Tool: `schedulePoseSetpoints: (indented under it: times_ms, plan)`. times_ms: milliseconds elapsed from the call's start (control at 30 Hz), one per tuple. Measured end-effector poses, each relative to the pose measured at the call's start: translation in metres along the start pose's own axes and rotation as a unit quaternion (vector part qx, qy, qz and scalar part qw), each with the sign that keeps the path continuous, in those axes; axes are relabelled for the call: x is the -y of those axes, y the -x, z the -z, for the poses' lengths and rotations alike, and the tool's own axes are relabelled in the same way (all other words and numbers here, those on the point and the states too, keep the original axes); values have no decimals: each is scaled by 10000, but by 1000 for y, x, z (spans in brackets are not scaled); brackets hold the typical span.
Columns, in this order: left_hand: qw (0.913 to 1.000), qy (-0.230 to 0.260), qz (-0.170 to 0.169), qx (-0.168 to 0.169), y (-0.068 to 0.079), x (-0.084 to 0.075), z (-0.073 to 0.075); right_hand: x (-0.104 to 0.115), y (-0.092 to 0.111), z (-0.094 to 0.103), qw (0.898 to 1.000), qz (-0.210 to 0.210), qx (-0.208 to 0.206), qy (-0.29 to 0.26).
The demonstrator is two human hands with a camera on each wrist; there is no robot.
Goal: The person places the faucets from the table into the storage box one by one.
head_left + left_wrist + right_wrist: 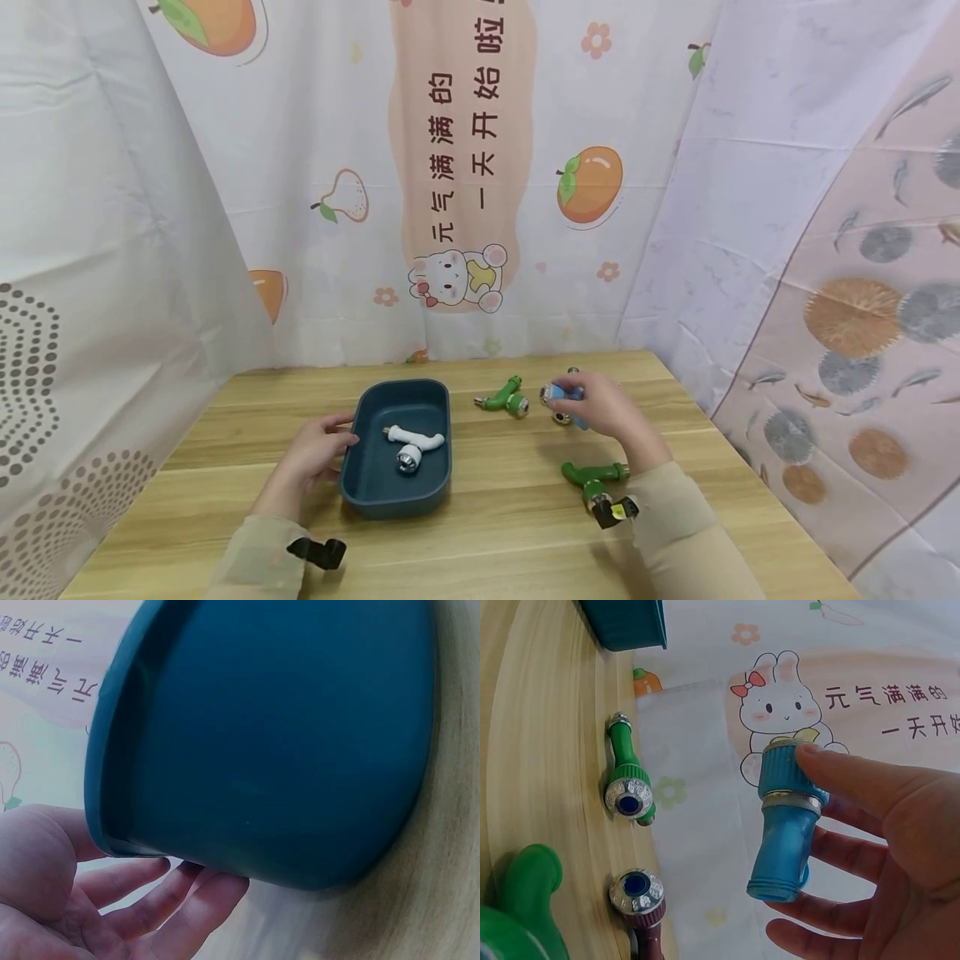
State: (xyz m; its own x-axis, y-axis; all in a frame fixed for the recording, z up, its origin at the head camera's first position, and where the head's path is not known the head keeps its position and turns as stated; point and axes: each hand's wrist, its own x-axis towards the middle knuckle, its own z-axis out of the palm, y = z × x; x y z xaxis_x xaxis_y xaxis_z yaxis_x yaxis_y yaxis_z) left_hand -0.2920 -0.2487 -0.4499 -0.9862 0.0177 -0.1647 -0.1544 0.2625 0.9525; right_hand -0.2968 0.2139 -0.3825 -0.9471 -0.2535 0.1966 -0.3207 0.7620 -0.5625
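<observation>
My right hand [600, 404] holds a blue tap [784, 825] above the table, thumb on its ribbed collar and fingers behind it. A dark red tap [646, 930] with a chrome cap lies near that hand, mostly hidden in the head view. At the left, a dark teal plastic basin [442, 502] stands on the table with a white tap [416, 442] lying inside. My left hand [315, 446] grips the basin's left side. In the left wrist view its fingers [214, 904] touch the outer wall, while the thumb tip is hidden behind the rim.
A green tap [498, 400] lies between the basin and my right hand. Another green tap [596, 477] lies nearer, beside the right forearm. The wooden table [502, 542] meets printed curtains [330, 275] at the back and sides.
</observation>
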Motion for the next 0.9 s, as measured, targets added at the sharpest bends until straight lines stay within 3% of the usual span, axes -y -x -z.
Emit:
schedulePoseSetpoints:
  times_ms: [567, 900]
  plan:
    - [10000, -18, 3, -3, 2, -2, 0, 21, -19, -4, 9995, 192, 74, -252]
    - [10000, 2, 30, 17, 0, -1, 0, 30, -29, -16, 9990, 389, 158, -117]
